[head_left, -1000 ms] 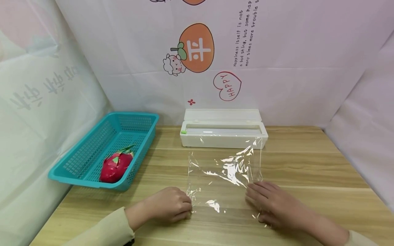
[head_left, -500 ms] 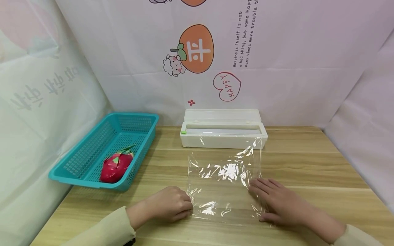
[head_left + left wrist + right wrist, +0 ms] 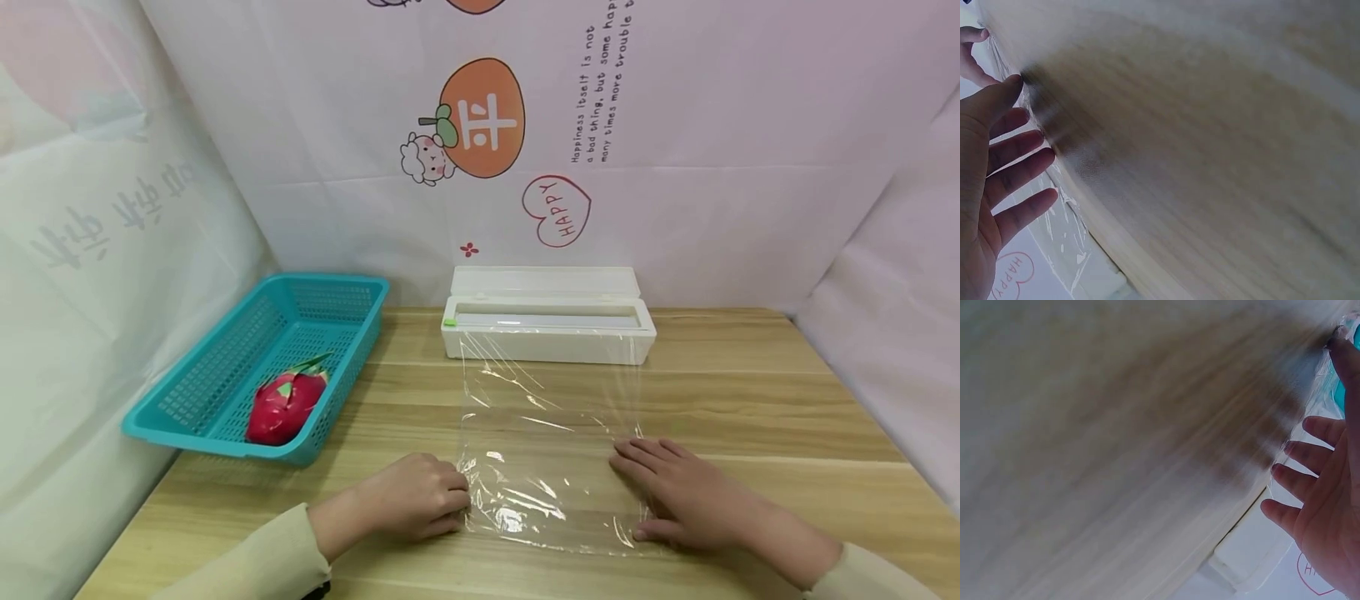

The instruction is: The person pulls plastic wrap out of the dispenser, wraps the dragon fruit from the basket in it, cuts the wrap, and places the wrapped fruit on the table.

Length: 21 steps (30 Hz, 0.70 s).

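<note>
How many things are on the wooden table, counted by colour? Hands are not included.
Teal, the perforated plastic basket: 1
Red, the dragon fruit inside that basket: 1
White, the long plastic wrap dispenser box: 1
Clear, the sheet of cling film: 1
Total: 4

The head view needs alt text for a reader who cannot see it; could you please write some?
Two hands press a sheet of clear cling film flat on a wooden table, the left hand at its left edge, the right hand at its right. The film runs from a white dispenser box; a teal basket holds a dragon fruit.
</note>
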Available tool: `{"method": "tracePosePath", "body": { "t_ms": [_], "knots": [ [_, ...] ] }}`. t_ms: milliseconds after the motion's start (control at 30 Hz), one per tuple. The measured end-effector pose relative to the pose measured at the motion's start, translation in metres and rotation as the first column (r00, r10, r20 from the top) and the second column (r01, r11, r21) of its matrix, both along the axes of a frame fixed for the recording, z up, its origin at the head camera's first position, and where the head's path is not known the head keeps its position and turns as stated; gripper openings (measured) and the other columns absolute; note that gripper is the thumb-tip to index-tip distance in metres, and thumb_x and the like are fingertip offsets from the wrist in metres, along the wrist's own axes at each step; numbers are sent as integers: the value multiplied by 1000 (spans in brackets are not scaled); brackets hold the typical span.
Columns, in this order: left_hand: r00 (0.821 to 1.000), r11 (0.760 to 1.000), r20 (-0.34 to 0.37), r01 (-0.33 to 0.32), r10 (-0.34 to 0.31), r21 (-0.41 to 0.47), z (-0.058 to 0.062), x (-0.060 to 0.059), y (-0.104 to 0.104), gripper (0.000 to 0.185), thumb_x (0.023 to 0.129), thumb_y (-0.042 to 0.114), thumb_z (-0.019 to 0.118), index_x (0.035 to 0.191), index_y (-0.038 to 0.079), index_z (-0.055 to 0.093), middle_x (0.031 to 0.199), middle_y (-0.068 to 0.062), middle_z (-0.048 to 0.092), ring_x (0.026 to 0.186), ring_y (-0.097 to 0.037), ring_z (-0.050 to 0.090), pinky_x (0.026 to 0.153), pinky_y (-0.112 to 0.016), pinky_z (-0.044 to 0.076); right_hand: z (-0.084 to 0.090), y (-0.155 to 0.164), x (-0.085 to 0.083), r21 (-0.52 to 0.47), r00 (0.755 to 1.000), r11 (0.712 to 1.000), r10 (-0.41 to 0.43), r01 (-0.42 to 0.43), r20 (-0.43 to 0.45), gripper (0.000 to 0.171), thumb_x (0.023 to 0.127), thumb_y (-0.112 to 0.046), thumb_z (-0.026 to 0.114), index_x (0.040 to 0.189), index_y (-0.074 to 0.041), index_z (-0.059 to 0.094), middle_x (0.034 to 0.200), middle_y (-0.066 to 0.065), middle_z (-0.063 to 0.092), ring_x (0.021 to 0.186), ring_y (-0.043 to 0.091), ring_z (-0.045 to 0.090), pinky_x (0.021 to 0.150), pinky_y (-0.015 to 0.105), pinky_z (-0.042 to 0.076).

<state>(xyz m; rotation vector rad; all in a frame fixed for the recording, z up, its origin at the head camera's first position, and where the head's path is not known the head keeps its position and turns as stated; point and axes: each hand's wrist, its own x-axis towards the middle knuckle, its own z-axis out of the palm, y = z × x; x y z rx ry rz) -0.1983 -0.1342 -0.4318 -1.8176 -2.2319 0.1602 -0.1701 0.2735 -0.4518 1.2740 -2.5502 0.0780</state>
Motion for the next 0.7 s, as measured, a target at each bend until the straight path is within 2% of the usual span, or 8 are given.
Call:
{"method": "tracePosePath", "body": {
  "t_ms": [233, 467, 567, 700],
  "knots": [
    [998, 1000, -67, -19, 17, -25, 0, 2, -2, 28, 89, 43, 66, 99, 17, 68, 103, 3, 68, 86, -9, 63, 68, -24, 53, -2, 1, -2, 4, 1000, 1000, -1, 1, 17, 80, 86, -63, 60, 137, -3, 51, 139, 17, 51, 122, 37, 50, 114, 23, -4],
    [995, 999, -90, -49, 47, -16, 4, 5, -6, 37, 90, 44, 65, 114, 17, 68, 119, -4, 66, 106, -19, 63, 89, -38, 51, 2, -1, -1, 10, 1000, 1000, 1, -1, 24, 79, 86, -62, 60, 138, -3, 50, 139, 17, 50, 122, 37, 50, 113, 22, -6],
    [992, 998, -117, -57, 56, -9, 7, 6, -8, 37, 89, 43, 65, 115, 17, 68, 121, -6, 66, 108, -20, 62, 91, -40, 50, 2, -1, -1, 12, 1000, 1000, 7, -7, 26, 79, 86, -62, 61, 138, -3, 50, 139, 18, 50, 120, 39, 51, 113, 21, -7],
    [988, 998, -146, -46, 52, 44, 11, 5, -13, 34, 87, 41, 68, 110, 16, 70, 116, -6, 67, 104, -20, 64, 90, -42, 51, 1, -1, -1, 14, 1000, 1000, 0, -1, 24, 79, 86, -62, 61, 137, -3, 51, 139, 17, 50, 121, 38, 51, 113, 21, -6]
  ]
}}
